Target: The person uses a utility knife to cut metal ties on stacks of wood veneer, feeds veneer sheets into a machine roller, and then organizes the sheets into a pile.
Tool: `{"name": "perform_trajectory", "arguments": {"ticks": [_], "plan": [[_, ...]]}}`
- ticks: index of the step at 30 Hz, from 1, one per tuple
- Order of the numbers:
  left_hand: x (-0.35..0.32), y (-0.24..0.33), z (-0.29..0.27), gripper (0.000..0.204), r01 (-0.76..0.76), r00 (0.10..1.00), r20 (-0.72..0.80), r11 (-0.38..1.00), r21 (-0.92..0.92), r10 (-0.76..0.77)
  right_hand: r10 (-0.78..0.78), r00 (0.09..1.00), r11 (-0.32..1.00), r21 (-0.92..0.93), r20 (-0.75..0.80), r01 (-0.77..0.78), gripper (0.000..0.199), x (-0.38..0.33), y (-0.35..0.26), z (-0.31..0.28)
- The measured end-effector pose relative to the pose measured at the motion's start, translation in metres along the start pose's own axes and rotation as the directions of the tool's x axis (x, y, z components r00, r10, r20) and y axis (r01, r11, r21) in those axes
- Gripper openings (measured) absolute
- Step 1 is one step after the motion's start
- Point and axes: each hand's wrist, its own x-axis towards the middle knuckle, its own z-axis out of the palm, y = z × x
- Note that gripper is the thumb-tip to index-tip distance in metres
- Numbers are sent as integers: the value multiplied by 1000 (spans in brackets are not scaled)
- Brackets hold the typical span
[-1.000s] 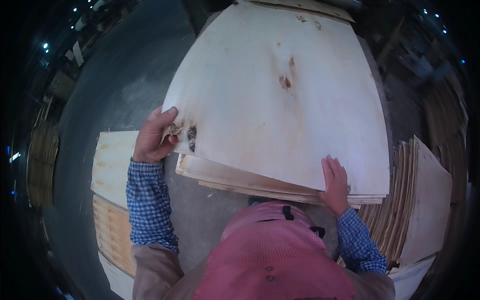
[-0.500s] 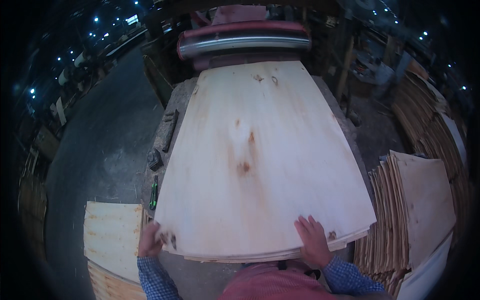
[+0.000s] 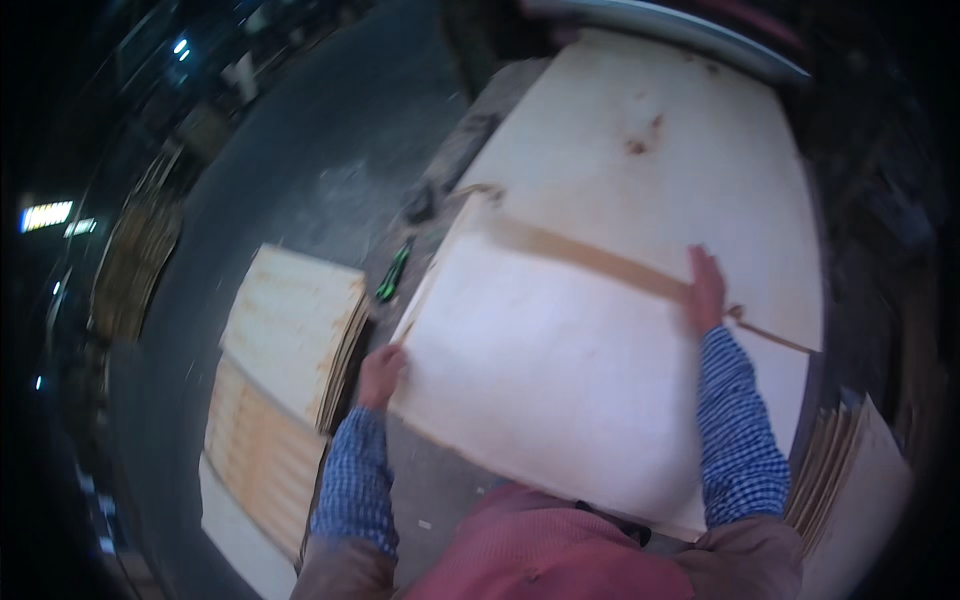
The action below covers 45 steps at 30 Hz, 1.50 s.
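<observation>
A pale top veneer sheet lies pulled toward me over a stack of the same sheets on a work table. My left hand grips the sheet's left edge near its near corner. My right hand reaches across the sheet, fingers hooked over its far edge, where a brown shadowed band runs across. Both sleeves are blue checked. The sheet below shows dark knots near its far end.
A metal machine roller runs along the table's far end. Stacks of veneer lie on the grey floor to my left, and upright sheets lean at my right. A green tool rests by the table's left edge.
The top sheet has slid toward me off the stack. My right hand moved from the near edge to the sheet's far edge. The view swung to the left.
</observation>
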Motion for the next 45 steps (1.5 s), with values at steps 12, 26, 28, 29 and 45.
{"name": "perform_trajectory", "arguments": {"ticks": [12, 26, 28, 29, 45], "plan": [[13, 8, 7, 22, 150, 986, 20, 925, 350, -167, 188, 972, 976, -137, 141, -169, 46, -120, -91, -50], [-140, 48, -35, 43, 415, 860, 511, 566, -712, 12, 228, 890, 966, 26, 395, -259, 77, -337, -227, -161], [-141, 66, -27, 40, 368, 884, 467, 589, -720, 19, 174, 883, 975, 47, 436, -216, 79, -326, -240, -170], [-141, 85, -28, 39, 335, 899, 436, 602, -725, 25, 139, 881, 980, 66, 451, -189, 80, -318, -246, -176], [-168, 76, -67, 50, 370, 901, 434, 542, -754, -11, 161, 905, 981, 38, 394, -191, 72, -314, -261, -251]]}}
